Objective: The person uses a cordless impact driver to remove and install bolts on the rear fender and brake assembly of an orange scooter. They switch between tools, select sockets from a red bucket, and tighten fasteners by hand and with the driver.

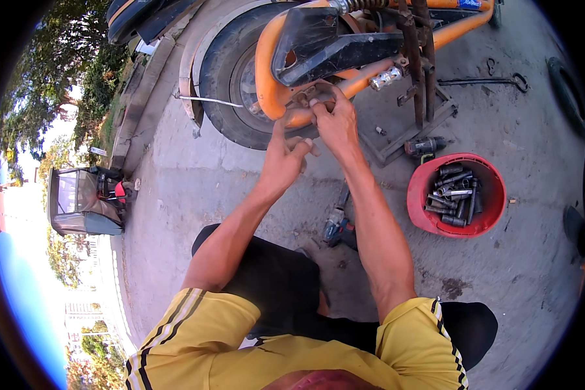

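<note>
An orange motorbike frame (266, 58) crosses in front of a rear wheel (218, 84), with a silver cylindrical fitting (385, 78) on its lower tube. My left hand (289, 149) is just below the bend of that tube, index finger extended up to it, the other fingers loosely bent and apart. My right hand (331, 117) is higher, thumb and fingers closed at a dark bracket by the wheel hub; what they grip is unclear. A thin metal rod (208, 103) lies across the tyre. Beneath my forearms a cordless power tool (338, 231) rests on the concrete.
A red tub (414, 198) of dark sockets sits right, beside another power tool (422, 146). Rusty upright bars (415, 78) stand on a square metal base (390, 156). A long bar (474, 81) and tyres (559, 91) lie farther right. A covered vehicle (78, 201) stands left, near a curb (127, 117).
</note>
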Motion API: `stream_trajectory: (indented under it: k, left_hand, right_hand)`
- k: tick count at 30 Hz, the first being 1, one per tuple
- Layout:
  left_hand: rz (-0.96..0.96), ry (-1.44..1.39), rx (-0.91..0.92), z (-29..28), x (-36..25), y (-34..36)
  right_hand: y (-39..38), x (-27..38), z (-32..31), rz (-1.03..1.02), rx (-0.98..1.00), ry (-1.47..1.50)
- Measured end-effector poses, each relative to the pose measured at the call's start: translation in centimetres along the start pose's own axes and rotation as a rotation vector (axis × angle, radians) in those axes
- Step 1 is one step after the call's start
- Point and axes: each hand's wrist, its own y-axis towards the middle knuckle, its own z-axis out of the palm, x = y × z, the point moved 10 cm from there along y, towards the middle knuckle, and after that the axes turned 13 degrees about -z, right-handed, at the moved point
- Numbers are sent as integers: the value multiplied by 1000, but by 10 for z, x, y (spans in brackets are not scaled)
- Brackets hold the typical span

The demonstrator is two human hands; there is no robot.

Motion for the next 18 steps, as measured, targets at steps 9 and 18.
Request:
stream_trajectory:
  k: [9, 18]
  left_hand:
    - [-45, -279, 71, 10, 6, 15]
    - [33, -325, 27, 11, 7, 21]
  right_hand:
    - [3, -1, -1, 35, 47, -52]
    - [4, 3, -2, 27, 11, 35]
